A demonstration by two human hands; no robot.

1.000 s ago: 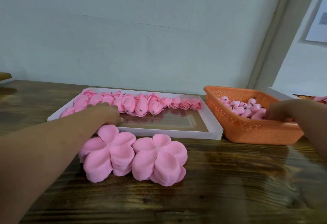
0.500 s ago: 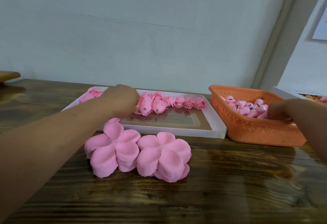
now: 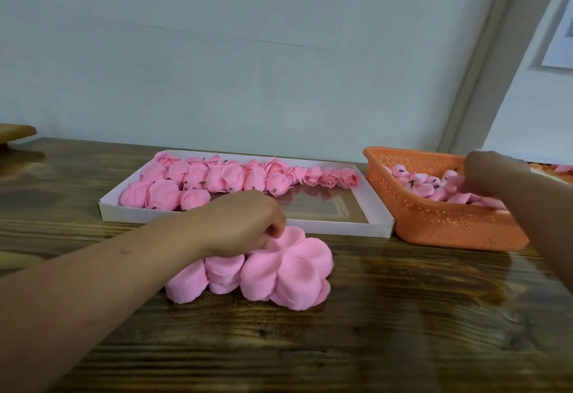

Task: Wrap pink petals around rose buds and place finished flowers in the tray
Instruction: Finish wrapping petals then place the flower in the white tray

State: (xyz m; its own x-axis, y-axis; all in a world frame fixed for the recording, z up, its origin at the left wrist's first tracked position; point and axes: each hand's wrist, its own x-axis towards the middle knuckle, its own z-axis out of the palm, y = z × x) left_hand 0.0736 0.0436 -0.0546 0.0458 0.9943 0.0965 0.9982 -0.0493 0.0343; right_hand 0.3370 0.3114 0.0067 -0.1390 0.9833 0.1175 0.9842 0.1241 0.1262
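Two stacks of flower-shaped pink petals lie on the wooden table, a left stack (image 3: 198, 278) and a right stack (image 3: 291, 271). My left hand (image 3: 245, 225) lies over the left stack, its fingertips pinching the top petal of the right stack at its far edge. Behind them a white tray (image 3: 310, 228) holds rows of finished pink flowers (image 3: 217, 178) along its back and left. My right hand (image 3: 486, 175) reaches into the orange basket (image 3: 449, 228) among the rose buds (image 3: 418, 184). Its fingertips are blurred, so its grip is unclear.
The wall runs close behind the tray and basket. A wooden object (image 3: 15, 132) sticks in at the far left edge. More pink pieces (image 3: 561, 169) show behind the basket at the far right. Bare wood lies in front of the petal stacks.
My left hand has pulled back from the flowers in the tray to the petal stacks and now pinches a petal. My right hand stays in the basket.
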